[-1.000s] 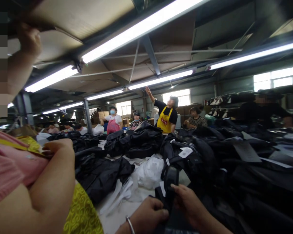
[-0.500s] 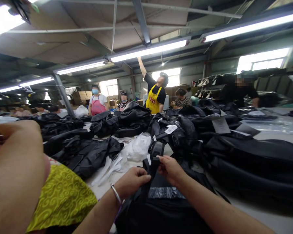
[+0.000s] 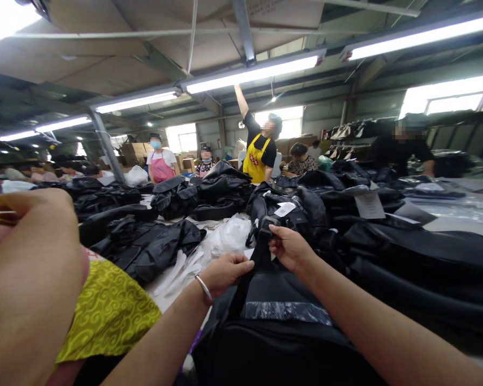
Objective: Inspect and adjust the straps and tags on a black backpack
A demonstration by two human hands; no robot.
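Overhead, long fluorescent tube lights run under a rough board ceiling in a wide workshop, and below them a long pale work table is heaped with black fabric bags. Behind that heap, across the table, a person in a yellow apron stretches one arm up toward the lights, and a person in a pink apron stands further off to the side. Crumpled white plastic wrapping lies on the table in front of the heap. Nearest the camera lies a black fabric backpack with a grey printed band. Its black webbing strap rises from it toward the heap. The left hand, a silver bangle on its wrist, is curled shut, pinching the strap's lower part. The right hand is closed on the strap's upper end.
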